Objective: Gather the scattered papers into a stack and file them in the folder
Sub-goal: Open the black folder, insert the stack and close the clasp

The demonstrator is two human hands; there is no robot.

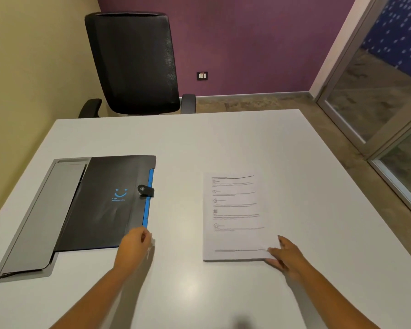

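Head view: the right hand [285, 256] lies low on the white worktop [306, 176], its fingers [274, 251] loosely spread and resting on the near right corner of the stack of papers [234, 217]; they press or steady it and do not pinch it, and nothing is lifted. The left hand [135, 245] reaches to the near right corner of the black folder [105, 203], its fingers curled narrow at the blue edge; whether they grip the cover or only touch it cannot be told, as the hand is blurred.

Outward from the fingers: the papers already look gathered, squared into one pile with printed lines facing up, its long axis running away from the person. The folder lies to the left of the pile, apart from it, with bare worktop between, its long axis roughly parallel though tilted a little. It appears shut, its snap tab [145, 191] sitting on the cover near the blue edge. It rests partly over a grey panel [38, 217] set in the worktop.

So the pile must travel leftward to the folder. The right hand is the nearer to the papers, the left to the folder, which probably wants opening first. A black chair [133, 62] stands beyond the far edge.
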